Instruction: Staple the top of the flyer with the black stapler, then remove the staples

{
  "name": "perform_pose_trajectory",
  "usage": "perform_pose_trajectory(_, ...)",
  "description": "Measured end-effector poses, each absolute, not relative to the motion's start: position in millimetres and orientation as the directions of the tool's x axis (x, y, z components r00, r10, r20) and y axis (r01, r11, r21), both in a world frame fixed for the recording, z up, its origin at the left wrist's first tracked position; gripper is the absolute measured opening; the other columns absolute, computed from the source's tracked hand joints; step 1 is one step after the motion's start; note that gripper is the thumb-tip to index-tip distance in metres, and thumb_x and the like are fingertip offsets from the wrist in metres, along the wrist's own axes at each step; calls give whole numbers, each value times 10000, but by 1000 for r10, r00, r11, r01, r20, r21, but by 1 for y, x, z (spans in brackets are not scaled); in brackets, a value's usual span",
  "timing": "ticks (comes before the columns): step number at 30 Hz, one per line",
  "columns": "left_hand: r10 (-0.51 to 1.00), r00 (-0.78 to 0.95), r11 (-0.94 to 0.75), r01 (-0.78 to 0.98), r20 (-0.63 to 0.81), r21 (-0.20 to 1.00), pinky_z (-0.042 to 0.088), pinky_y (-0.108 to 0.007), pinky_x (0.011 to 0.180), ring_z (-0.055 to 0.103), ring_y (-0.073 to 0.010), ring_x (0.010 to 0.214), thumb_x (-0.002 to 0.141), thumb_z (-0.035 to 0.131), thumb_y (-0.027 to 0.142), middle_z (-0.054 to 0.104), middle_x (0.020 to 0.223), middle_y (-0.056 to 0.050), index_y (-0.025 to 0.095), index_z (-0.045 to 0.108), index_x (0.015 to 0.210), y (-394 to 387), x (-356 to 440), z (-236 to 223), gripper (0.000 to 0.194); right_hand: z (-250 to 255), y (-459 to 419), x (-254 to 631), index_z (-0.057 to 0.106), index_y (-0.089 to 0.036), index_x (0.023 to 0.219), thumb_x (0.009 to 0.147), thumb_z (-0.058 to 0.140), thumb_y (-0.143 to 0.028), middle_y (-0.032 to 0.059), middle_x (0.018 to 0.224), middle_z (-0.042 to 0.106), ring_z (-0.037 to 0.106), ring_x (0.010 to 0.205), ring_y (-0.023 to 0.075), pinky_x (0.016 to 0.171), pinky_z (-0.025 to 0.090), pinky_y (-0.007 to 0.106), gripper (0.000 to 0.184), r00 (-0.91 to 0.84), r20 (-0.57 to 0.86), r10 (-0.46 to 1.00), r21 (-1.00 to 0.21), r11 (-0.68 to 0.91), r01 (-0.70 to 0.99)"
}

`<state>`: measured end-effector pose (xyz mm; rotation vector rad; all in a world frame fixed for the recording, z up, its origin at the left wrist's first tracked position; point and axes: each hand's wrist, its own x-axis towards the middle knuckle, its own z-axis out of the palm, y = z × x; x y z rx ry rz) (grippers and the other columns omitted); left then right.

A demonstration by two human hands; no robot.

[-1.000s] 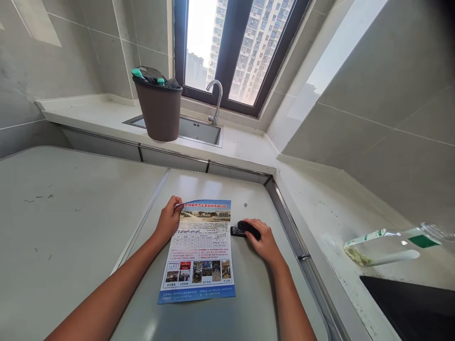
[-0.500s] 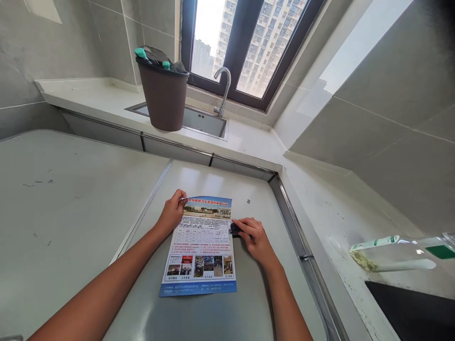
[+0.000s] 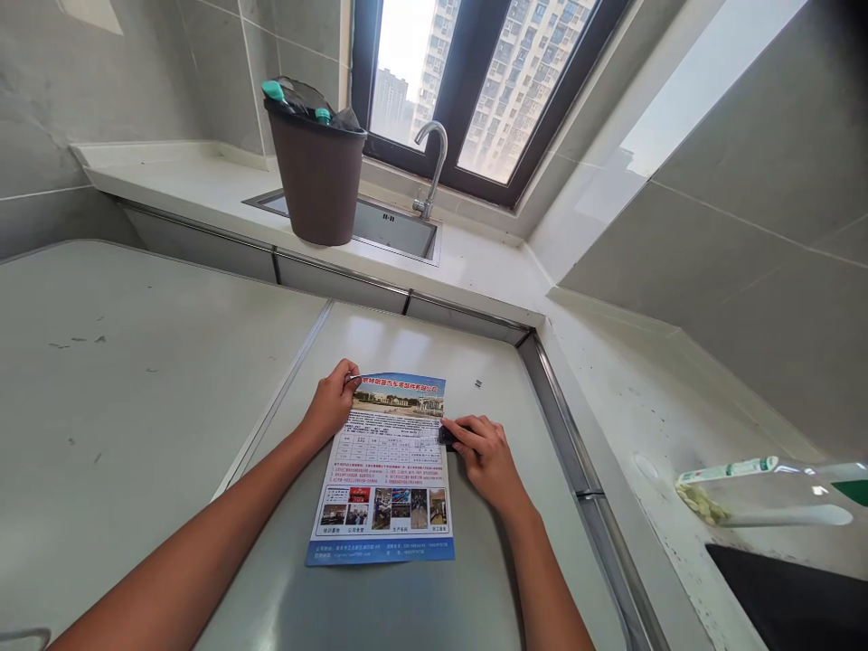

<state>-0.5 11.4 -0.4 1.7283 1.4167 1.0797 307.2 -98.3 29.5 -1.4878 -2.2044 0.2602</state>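
Observation:
A printed flyer (image 3: 383,466) with a blue border, a table of figures and small photos lies on the pale tabletop. At its top left corner, my left hand (image 3: 332,398) pinches the paper, and the edge there lifts slightly. My right hand (image 3: 485,457) is closed around a small black stapler (image 3: 446,437) at the flyer's right edge; the fingers hide most of it. The stapler's front end meets the paper's edge. A tiny grey piece, apparently a strip of staples (image 3: 478,384), lies beyond my right hand.
Beyond the table, a brown bin (image 3: 317,181) with bottles in it stands at the sink (image 3: 397,226), beside a tap (image 3: 434,167). On the right-hand counter (image 3: 603,389) lies a clear bottle (image 3: 766,493) near a black panel (image 3: 793,597). Dark flecks (image 3: 78,341) mark the tabletop's left side.
The view has shifted slightly, so everything sits a little differently in the picture. Both hands keep their places on the flyer; the stapler's front end shows a little less.

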Motion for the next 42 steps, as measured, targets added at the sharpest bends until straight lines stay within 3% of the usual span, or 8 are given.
perform_pose_trajectory(13,978,84,-208,458,191,864,318,-271,592,463,-163,576,953,481,304,535,622,50,240,486,856,12,-1,-2,117,27,-99,306,595,-377,1407,988,517,-140,52,1155,686,581,1032,244,918,397,438,488,-285,248,926,-393,365,844)
perform_pose_trajectory(17,979,78,-201,457,186,866,309,-269,590,453,-158,578,956,484,290,523,616,56,239,479,848,11,-1,-1,120,28,-102,298,619,-365,1371,941,521,-65,40,1156,680,567,1033,224,971,365,430,533,-258,229,939,-312,322,894)
perform_pose_trajectory(21,980,80,-201,442,185,874,315,-269,593,458,-160,587,962,483,295,523,623,56,241,478,853,11,-1,-2,122,27,-105,289,620,-354,1354,831,514,36,38,1164,672,545,1051,226,1024,318,452,661,-252,199,947,-151,283,947)
perform_pose_trajectory(26,977,80,-212,450,197,868,328,-277,614,490,-168,604,958,478,284,544,645,47,239,481,856,12,-1,-5,112,25,-107,283,629,-342,1324,791,549,24,56,1174,669,523,1084,259,1045,276,508,651,-278,195,941,-54,293,954)
perform_pose_trajectory(33,943,123,-332,451,310,829,407,-301,710,569,-196,753,912,503,216,604,801,-6,226,546,849,12,-3,-4,77,25,-112,302,484,-318,1489,881,437,24,74,1264,625,535,1150,226,1013,384,376,698,-242,277,930,-222,307,926)
perform_pose_trajectory(38,914,122,-388,549,388,740,434,-353,795,577,-242,871,869,521,161,609,879,-52,215,580,822,12,-2,-10,93,18,-109,331,490,-245,1481,870,454,-24,91,1172,666,583,1085,259,923,444,370,650,7,252,968,-323,77,943)
perform_pose_trajectory(42,916,127,-378,591,381,713,445,-380,832,582,-260,909,854,527,146,619,906,-66,212,602,825,15,-2,-17,104,24,-101,318,559,-195,1391,872,444,-55,117,1120,674,580,1070,299,908,445,414,549,188,361,913,-332,-62,941)
